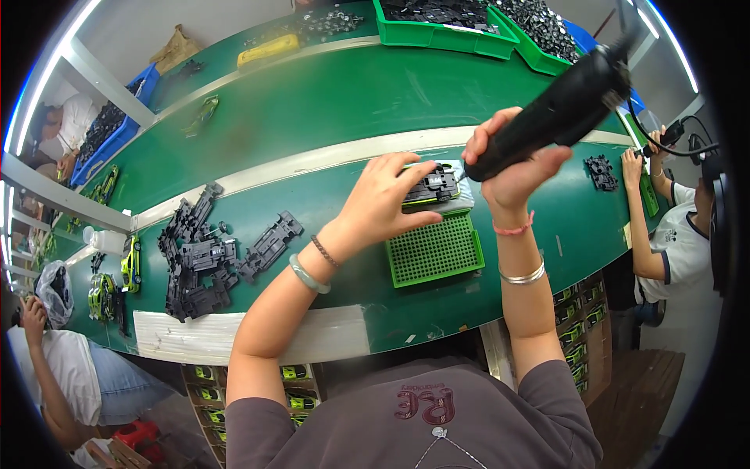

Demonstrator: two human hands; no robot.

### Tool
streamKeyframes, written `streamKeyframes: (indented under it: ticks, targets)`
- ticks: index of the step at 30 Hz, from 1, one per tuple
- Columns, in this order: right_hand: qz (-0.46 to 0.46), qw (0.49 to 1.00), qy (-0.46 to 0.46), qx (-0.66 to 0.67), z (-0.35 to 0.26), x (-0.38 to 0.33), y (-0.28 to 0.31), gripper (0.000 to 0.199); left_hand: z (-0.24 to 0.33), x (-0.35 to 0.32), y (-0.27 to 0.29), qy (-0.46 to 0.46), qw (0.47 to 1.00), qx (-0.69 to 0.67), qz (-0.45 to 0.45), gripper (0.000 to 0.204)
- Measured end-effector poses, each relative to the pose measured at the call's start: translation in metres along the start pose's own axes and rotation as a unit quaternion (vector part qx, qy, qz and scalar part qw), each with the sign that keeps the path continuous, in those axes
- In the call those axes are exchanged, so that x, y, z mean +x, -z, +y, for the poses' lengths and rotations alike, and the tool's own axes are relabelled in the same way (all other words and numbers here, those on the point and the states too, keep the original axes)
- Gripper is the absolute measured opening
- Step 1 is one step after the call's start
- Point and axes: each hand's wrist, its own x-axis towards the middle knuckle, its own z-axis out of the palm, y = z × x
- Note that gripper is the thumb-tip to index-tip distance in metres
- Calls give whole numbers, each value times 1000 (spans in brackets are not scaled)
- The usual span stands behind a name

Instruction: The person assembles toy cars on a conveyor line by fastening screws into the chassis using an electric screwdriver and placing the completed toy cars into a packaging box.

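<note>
A toy car [436,186] lies upside down, its black chassis facing up and a little yellow-green body showing at its edge. It rests on a pale pad [464,195] at the far end of a green perforated tray [434,250]. My left hand [383,197] grips the car from the left, thumb on the near side and fingers on the far side. In my right hand [512,168] is a thick black electric screwdriver [551,113], tilted, with its bit end pointing down-left at the car's right end. Whether the bit touches a screw, I cannot tell.
Black chassis parts [205,262] lie heaped left of my left forearm, near finished green toy cars [130,264]. Another chassis [601,172] sits at the right. Green bins [449,35] of parts stand at the back. Co-workers sit on both sides; a cable [664,144] hangs at right.
</note>
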Motion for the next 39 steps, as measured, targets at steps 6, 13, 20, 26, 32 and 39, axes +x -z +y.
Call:
streamKeyframes:
  ticks: [6,13,20,26,32,39]
  targets:
    - [-50,997,-10,52,-33,-17,-21,96,35,0,-11,-26,997,-24,69,11]
    - [-72,994,15,78,-31,0,-43,98,46,-16,-13,-63,986,32,-148,19]
    - [-118,990,-61,39,31,-1,-69,89,3,-5,76,148,957,68,-240,50]
    - [-151,985,-86,15,54,-11,-74,91,-40,-18,40,94,985,32,-144,63]
    - [-159,984,-72,13,62,-13,-72,88,-44,-14,38,102,984,-29,-146,64]
    - [-149,987,-60,-17,59,-12,-82,85,-44,-12,44,132,972,-131,-141,67]
